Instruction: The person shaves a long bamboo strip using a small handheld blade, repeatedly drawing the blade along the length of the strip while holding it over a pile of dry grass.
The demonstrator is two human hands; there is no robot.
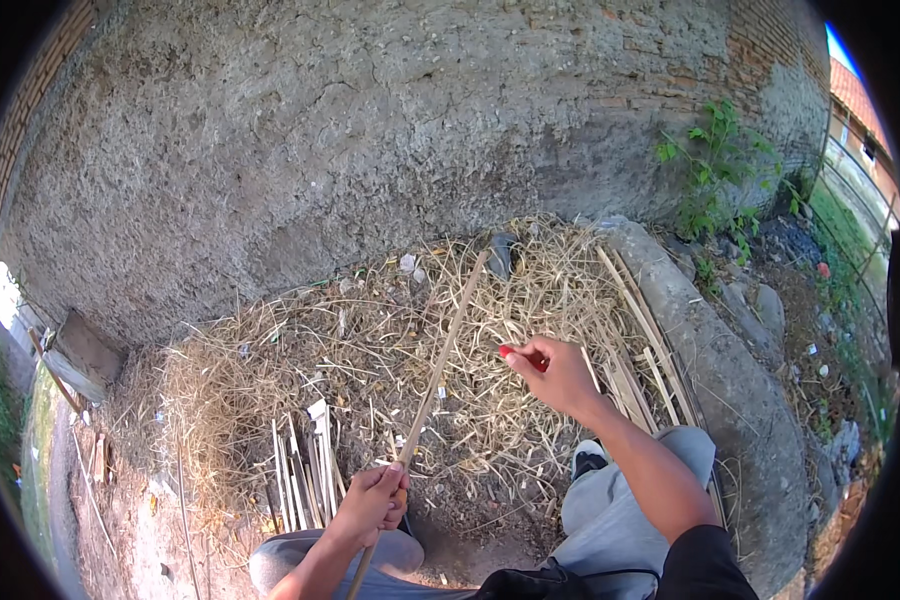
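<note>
The wooden strip (438, 375) may swing at its one-o'clock end because only the closed left hand (375, 497) grips it, low down, while the right hand (558, 376) curls around a red object (507, 351).

rough grey wall (370, 150), exposed brickwork (770, 50), littered dirt ground (485, 535), bright daylight

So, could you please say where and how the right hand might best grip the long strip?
Probably the slender, bare middle of the long strip, from the right: the left hand holds it lower, and the right hand, gripping a red object, is on that side.
</note>
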